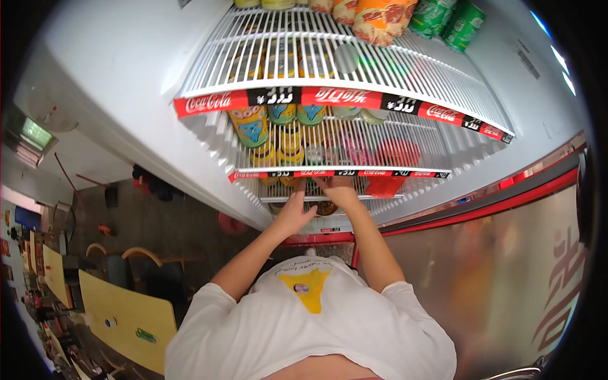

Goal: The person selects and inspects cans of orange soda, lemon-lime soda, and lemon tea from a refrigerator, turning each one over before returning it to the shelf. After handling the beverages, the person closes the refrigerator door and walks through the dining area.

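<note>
Both my hands reach into an upright fridge, below the front strip of a lower wire shelf (342, 172). My left hand (296, 214) has its thumb apart from the fingers, whose tips pass under the strip. My right hand (339, 190) is beside it, its fingertips partly hidden by the strip; what they touch cannot be made out. A dark round item (326, 208) lies between and below the hands. Yellow bottles (291, 147) stand on the shelf above, and a red item (385, 185) is to the right of my right hand.
An upper wire shelf (342, 95) with a red price strip spans the fridge above my hands, with orange packets (379, 19) and green cans (464, 25) on top. The open glass door (468, 278) is at right. Yellow tables (126, 316) and chairs stand at left.
</note>
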`<act>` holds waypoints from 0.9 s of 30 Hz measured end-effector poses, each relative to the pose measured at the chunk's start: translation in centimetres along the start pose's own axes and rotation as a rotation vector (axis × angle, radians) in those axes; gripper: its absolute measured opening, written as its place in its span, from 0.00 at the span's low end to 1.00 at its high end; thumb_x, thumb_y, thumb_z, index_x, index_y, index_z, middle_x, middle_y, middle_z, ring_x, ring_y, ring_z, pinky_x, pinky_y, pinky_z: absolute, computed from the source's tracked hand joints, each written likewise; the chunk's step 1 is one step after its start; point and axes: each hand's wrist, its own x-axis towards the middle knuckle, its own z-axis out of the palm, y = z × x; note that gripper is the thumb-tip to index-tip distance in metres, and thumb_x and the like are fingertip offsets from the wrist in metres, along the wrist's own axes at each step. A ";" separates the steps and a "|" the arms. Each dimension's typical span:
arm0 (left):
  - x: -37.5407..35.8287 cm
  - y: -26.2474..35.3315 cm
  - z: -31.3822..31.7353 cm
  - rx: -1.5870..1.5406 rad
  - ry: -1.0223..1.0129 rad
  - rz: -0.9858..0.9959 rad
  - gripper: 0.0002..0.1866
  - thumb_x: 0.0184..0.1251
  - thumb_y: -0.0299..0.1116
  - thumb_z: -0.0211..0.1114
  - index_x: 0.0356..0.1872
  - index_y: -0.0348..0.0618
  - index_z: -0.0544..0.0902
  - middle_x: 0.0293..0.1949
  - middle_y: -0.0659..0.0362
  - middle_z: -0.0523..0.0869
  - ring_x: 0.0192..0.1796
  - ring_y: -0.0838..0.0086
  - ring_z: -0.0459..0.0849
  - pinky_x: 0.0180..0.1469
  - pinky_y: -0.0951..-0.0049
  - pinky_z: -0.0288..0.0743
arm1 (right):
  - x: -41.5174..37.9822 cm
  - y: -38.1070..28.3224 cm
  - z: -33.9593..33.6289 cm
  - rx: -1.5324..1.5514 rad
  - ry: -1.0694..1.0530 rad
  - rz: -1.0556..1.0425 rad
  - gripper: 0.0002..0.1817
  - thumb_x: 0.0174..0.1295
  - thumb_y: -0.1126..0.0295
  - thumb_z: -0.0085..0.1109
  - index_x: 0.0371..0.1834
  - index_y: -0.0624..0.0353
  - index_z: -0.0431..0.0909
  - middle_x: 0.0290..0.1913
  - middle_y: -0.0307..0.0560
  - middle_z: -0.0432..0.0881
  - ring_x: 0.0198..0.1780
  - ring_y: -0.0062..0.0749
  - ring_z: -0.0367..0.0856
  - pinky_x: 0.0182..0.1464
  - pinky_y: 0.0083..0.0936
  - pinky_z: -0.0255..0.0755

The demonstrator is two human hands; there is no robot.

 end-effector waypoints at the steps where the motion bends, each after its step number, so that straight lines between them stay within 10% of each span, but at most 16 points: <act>1: 0.2 0.1 0.1 0.015 -0.004 0.009 0.48 0.65 0.38 0.67 0.79 0.32 0.47 0.75 0.33 0.58 0.70 0.44 0.68 0.69 0.59 0.66 | -0.1 -0.8 -0.1 0.147 0.133 -0.029 0.28 0.62 0.54 0.70 0.56 0.64 0.79 0.44 0.61 0.86 0.45 0.56 0.84 0.49 0.40 0.77; 7: 0.2 -0.4 1.3 -0.061 0.083 0.166 0.47 0.66 0.34 0.66 0.79 0.33 0.47 0.76 0.37 0.59 0.70 0.48 0.72 0.63 0.61 0.74 | -1.6 -0.4 0.4 0.292 0.061 0.170 0.28 0.57 0.62 0.75 0.54 0.69 0.77 0.39 0.60 0.87 0.39 0.48 0.87 0.43 0.38 0.78; 9: -1.0 1.5 0.5 -0.155 0.030 0.127 0.44 0.66 0.32 0.66 0.78 0.32 0.51 0.73 0.38 0.63 0.68 0.48 0.73 0.64 0.61 0.73 | -3.3 0.8 1.0 0.355 0.273 -0.044 0.25 0.55 0.60 0.76 0.43 0.68 0.75 0.31 0.58 0.83 0.29 0.51 0.82 0.32 0.42 0.75; 10: -1.3 0.3 1.2 0.050 0.089 0.254 0.42 0.66 0.31 0.67 0.77 0.32 0.54 0.64 0.40 0.71 0.66 0.53 0.77 0.60 0.64 0.78 | -4.4 0.6 0.3 0.347 0.321 -0.081 0.24 0.55 0.63 0.76 0.45 0.65 0.73 0.36 0.57 0.84 0.30 0.48 0.83 0.32 0.39 0.76; 13: -4.7 5.3 -0.6 0.140 0.101 0.436 0.42 0.63 0.31 0.64 0.78 0.36 0.55 0.78 0.39 0.56 0.69 0.44 0.71 0.66 0.59 0.71 | -7.0 -1.9 -4.1 0.521 0.351 -0.251 0.24 0.55 0.74 0.75 0.49 0.59 0.69 0.53 0.57 0.80 0.37 0.37 0.84 0.33 0.29 0.78; 14: -6.0 7.2 -1.4 0.081 -0.020 0.343 0.42 0.64 0.31 0.64 0.78 0.36 0.56 0.78 0.39 0.55 0.68 0.45 0.73 0.65 0.59 0.72 | -8.0 -3.1 -6.4 0.581 0.237 -0.150 0.25 0.47 0.77 0.79 0.40 0.58 0.68 0.58 0.60 0.79 0.59 0.51 0.80 0.56 0.35 0.75; 15: -7.0 8.5 -1.9 0.023 -0.140 0.248 0.41 0.64 0.32 0.64 0.77 0.35 0.57 0.78 0.39 0.55 0.67 0.45 0.74 0.64 0.59 0.73 | -8.3 -3.6 -8.3 0.460 0.288 -0.363 0.23 0.52 0.79 0.75 0.45 0.58 0.68 0.63 0.62 0.77 0.43 0.38 0.86 0.35 0.24 0.80; 17: -7.5 9.4 -2.2 0.102 -0.157 0.369 0.41 0.63 0.32 0.65 0.76 0.33 0.58 0.78 0.39 0.54 0.65 0.46 0.77 0.62 0.59 0.75 | -9.5 -5.4 -12.1 0.473 0.288 -0.426 0.26 0.50 0.81 0.75 0.46 0.56 0.67 0.64 0.63 0.76 0.46 0.44 0.86 0.38 0.25 0.81; 24: -6.8 18.4 -6.5 0.225 0.010 1.016 0.41 0.58 0.32 0.72 0.70 0.24 0.64 0.75 0.32 0.58 0.64 0.45 0.79 0.60 0.60 0.79 | -9.8 -11.2 -21.6 0.461 0.675 -0.789 0.31 0.53 0.74 0.77 0.49 0.52 0.60 0.59 0.73 0.75 0.50 0.56 0.85 0.49 0.38 0.85; 27: -5.5 23.5 -8.1 0.098 0.178 1.259 0.40 0.53 0.27 0.74 0.68 0.24 0.68 0.72 0.31 0.64 0.63 0.46 0.80 0.61 0.60 0.78 | -7.7 -14.2 -24.0 0.533 1.015 -1.022 0.26 0.67 0.58 0.64 0.58 0.53 0.58 0.59 0.78 0.72 0.47 0.53 0.85 0.49 0.44 0.86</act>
